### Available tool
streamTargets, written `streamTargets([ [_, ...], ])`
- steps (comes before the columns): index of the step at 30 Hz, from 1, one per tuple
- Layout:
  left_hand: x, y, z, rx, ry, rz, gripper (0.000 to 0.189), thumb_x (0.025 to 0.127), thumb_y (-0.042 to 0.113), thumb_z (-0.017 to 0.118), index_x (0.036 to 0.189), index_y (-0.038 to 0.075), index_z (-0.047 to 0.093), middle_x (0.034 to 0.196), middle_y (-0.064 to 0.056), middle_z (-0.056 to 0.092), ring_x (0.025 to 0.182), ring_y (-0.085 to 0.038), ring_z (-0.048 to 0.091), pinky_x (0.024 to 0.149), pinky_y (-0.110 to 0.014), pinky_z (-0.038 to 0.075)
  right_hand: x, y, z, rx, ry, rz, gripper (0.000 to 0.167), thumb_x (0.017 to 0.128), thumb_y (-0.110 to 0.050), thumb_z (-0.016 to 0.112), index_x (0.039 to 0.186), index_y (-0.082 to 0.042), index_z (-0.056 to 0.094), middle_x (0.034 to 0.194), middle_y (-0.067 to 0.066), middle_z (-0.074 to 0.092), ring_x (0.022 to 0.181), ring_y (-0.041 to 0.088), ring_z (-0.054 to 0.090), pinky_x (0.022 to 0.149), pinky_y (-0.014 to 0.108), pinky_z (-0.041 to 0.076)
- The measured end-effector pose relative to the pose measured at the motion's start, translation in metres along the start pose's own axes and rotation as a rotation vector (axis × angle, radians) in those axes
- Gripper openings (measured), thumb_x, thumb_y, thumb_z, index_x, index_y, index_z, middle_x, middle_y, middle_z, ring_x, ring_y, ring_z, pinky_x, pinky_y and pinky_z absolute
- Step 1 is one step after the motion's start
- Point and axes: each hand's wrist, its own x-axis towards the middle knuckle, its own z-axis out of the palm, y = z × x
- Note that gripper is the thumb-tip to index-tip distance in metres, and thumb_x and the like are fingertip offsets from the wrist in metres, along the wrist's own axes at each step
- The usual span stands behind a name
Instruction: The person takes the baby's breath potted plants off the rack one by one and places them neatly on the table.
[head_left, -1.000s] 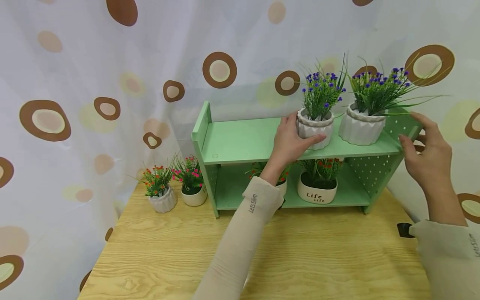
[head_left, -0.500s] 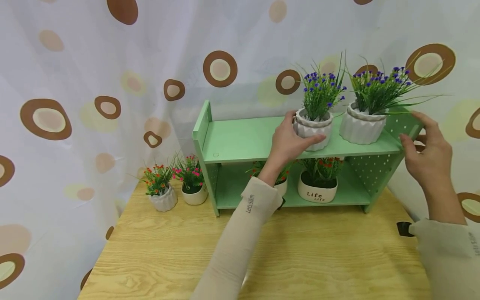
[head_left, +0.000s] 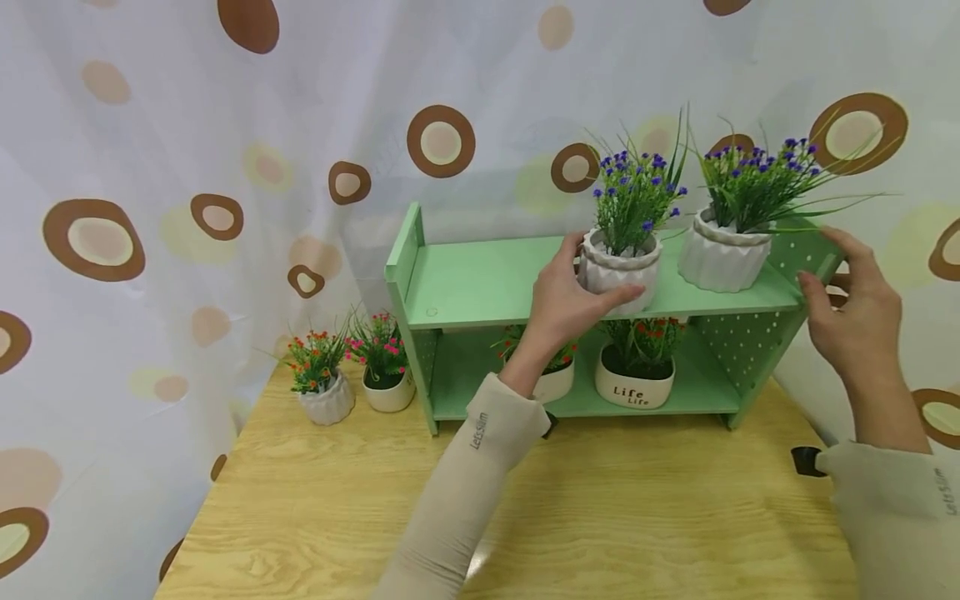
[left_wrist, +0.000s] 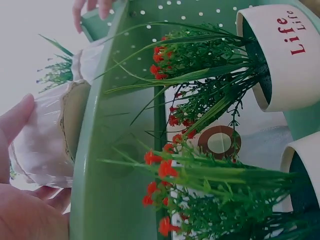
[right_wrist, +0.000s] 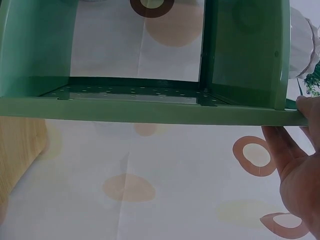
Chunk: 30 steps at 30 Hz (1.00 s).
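Observation:
My left hand (head_left: 566, 300) grips a white fluted flowerpot (head_left: 621, 271) of purple flowers, thumb across its front. The pot's base is at the front edge of the upper board of a green two-tier shelf (head_left: 480, 275); its scalloped underside (left_wrist: 75, 120) shows in the left wrist view. Just right of it, a second white pot (head_left: 723, 254) with purple flowers stands on the same board. At the shelf's right end, my right hand (head_left: 858, 325) holds the top of the perforated side panel (right_wrist: 150, 112), thumb on one face and fingers on the other.
Two cream pots with red flowers, one a "Life" pot (head_left: 636, 387), stand on the lower tier. Left of the shelf, a fluted pot (head_left: 327, 402) and a smooth cream pot (head_left: 388, 393) sit on the wooden table (head_left: 637, 517). A patterned curtain (head_left: 510, 67) hangs behind.
My left hand has drawn the purple-flowered pot slightly left and toward me, to the upper board's front edge. My right hand has stayed on the side panel.

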Motion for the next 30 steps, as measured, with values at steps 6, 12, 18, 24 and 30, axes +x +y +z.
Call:
streamTargets([
  [6, -0.015, -0.005, -0.014, -0.024, 0.017, 0.032, 0.090, 0.083, 0.039, 0.088, 0.157, 0.024, 0.040, 0.143, 0.002, 0.057, 0.119, -0.017, 0.064, 0.086, -0.025, 0.059, 0.001, 0.001, 0.002, -0.014, 0.005, -0.025, 0.056, 0.106, -0.027, 0.057, 0.158, -0.039, 0.040, 0.148, 0.017, 0.056, 0.097, -0.028, 0.040, 0.085, -0.003, 0.039],
  [12, -0.031, -0.009, -0.029, -0.046, 0.023, 0.057, 0.088, 0.083, 0.035, 0.089, 0.155, 0.024, 0.041, 0.141, 0.000, 0.057, 0.120, -0.020, 0.064, 0.092, -0.031, 0.059, 0.001, 0.001, 0.001, -0.020, 0.005, -0.016, 0.056, 0.106, -0.028, 0.056, 0.159, -0.039, 0.039, 0.149, 0.016, 0.056, 0.097, -0.029, 0.039, 0.084, -0.004, 0.037],
  [18, -0.052, -0.011, -0.046, -0.055, 0.053, 0.070, 0.091, 0.081, 0.031, 0.091, 0.157, 0.022, 0.041, 0.141, -0.003, 0.058, 0.123, -0.019, 0.062, 0.098, -0.035, 0.058, -0.001, 0.003, -0.001, -0.020, -0.006, -0.028, 0.056, 0.106, -0.028, 0.056, 0.159, -0.038, 0.039, 0.148, 0.019, 0.056, 0.095, -0.029, 0.038, 0.076, -0.005, 0.035],
  [24, -0.075, -0.016, -0.066, -0.032, 0.088, 0.085, 0.091, 0.081, 0.029, 0.091, 0.157, 0.021, 0.041, 0.139, -0.003, 0.058, 0.125, -0.019, 0.059, 0.100, -0.037, 0.057, 0.000, 0.000, 0.000, -0.021, 0.004, -0.026, 0.056, 0.106, -0.028, 0.056, 0.158, -0.039, 0.039, 0.148, 0.018, 0.056, 0.094, -0.030, 0.037, 0.078, -0.004, 0.036],
  [30, -0.102, -0.024, -0.081, -0.008, 0.129, 0.066, 0.088, 0.079, 0.029, 0.092, 0.154, 0.020, 0.045, 0.136, -0.003, 0.061, 0.118, -0.022, 0.062, 0.093, -0.042, 0.058, -0.002, -0.001, 0.000, -0.022, -0.005, -0.018, 0.056, 0.106, -0.030, 0.054, 0.159, -0.040, 0.037, 0.149, 0.018, 0.055, 0.098, -0.028, 0.040, 0.076, -0.004, 0.035],
])
